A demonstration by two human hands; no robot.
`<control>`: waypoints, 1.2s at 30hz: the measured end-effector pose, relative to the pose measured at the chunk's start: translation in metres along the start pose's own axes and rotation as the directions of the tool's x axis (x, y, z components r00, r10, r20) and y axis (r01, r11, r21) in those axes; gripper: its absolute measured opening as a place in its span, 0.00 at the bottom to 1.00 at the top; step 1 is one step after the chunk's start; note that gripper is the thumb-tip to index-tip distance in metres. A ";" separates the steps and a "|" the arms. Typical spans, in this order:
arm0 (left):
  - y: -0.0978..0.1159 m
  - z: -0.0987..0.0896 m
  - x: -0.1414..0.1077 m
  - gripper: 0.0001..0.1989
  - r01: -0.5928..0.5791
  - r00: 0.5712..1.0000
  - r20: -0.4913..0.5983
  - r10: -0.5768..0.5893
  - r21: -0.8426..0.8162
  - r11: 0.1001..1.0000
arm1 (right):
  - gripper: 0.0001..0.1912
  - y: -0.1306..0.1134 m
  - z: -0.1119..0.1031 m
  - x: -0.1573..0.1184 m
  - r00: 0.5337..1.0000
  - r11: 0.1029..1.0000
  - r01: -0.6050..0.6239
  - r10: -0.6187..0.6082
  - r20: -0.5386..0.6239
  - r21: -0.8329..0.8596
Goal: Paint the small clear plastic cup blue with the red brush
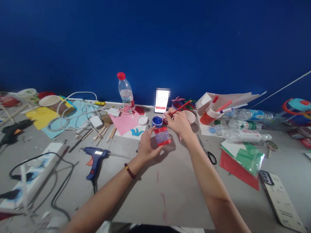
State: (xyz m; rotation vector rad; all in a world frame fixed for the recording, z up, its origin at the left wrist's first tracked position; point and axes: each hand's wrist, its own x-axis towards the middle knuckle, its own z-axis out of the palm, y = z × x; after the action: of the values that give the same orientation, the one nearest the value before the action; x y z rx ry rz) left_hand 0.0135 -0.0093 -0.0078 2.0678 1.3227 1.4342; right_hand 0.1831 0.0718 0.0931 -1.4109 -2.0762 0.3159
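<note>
In the middle of the table my left hand [146, 145] is closed around a small red and pale violet painted piece [162, 136], thumb and fingers at its left side and lower edge. My right hand [178, 122] grips a red-handled paintbrush [182, 106], its handle pointing up and to the right. The brush tip is hidden behind my fingers. Just above the painted piece stands an open jar of blue paint [157, 121], close to the left of my right hand. A pale paper bowl [189, 116] sits right behind that hand.
A lit phone [162, 100] leans against the blue wall. To the left are a bottle [125, 92], a blue glue gun [97, 160] and a power strip [35, 172] with cables. Scissors [208, 153], an orange cup with markers [210, 114] and another phone [281, 199] lie right.
</note>
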 end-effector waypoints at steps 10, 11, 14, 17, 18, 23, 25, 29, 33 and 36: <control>-0.001 0.000 -0.001 0.41 -0.015 1.000 0.008 0.015 0.000 1.000 | 0.10 0.001 0.010 0.000 0.997 0.985 0.047 -0.035 -0.075 0.165; -0.001 0.000 -0.001 0.41 -0.015 1.000 0.010 0.015 -0.001 1.000 | 0.10 0.002 0.011 0.001 0.997 0.984 0.044 -0.033 -0.063 0.171; 0.000 0.000 0.000 0.41 -0.014 1.000 0.015 0.014 0.003 1.000 | 0.09 0.002 0.012 0.002 1.000 0.991 0.007 -0.003 -0.031 0.134; -0.001 0.000 0.000 0.41 -0.010 1.000 0.016 0.010 0.008 1.000 | 0.10 0.001 0.008 0.002 1.000 0.998 -0.011 0.011 0.004 0.057; -0.001 0.000 -0.001 0.41 -0.008 1.000 0.013 0.008 0.007 1.000 | 0.11 0.001 0.006 0.001 1.000 0.999 -0.012 0.012 0.009 0.037; -0.002 0.001 -0.001 0.42 -0.002 1.000 0.004 0.002 0.000 1.000 | 0.15 0.000 -0.001 -0.002 0.999 0.999 -0.015 0.017 -0.033 0.044; -0.002 0.001 -0.001 0.41 -0.006 1.000 0.007 0.006 0.005 1.000 | 0.14 0.000 -0.001 -0.003 0.997 0.997 -0.025 0.030 -0.068 0.078; -0.002 0.001 -0.001 0.42 -0.015 1.000 0.011 0.015 0.017 1.000 | 0.10 0.004 0.008 -0.001 0.994 0.989 0.014 0.001 -0.105 0.145; -0.002 0.001 -0.001 0.42 -0.016 0.999 0.041 0.015 0.013 1.000 | 0.09 0.007 0.015 0.001 0.998 0.987 0.027 -0.018 -0.063 0.157; 0.000 0.000 0.000 0.42 -0.024 0.998 0.051 0.023 0.000 1.000 | 0.10 0.005 0.013 0.001 1.000 0.995 0.005 -0.002 -0.030 0.100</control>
State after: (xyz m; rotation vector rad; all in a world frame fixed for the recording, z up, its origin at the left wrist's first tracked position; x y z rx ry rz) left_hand 0.0135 -0.0088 -0.0077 2.1127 1.2840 1.3815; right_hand 0.1789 0.0763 0.0808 -1.3449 -2.0097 0.3891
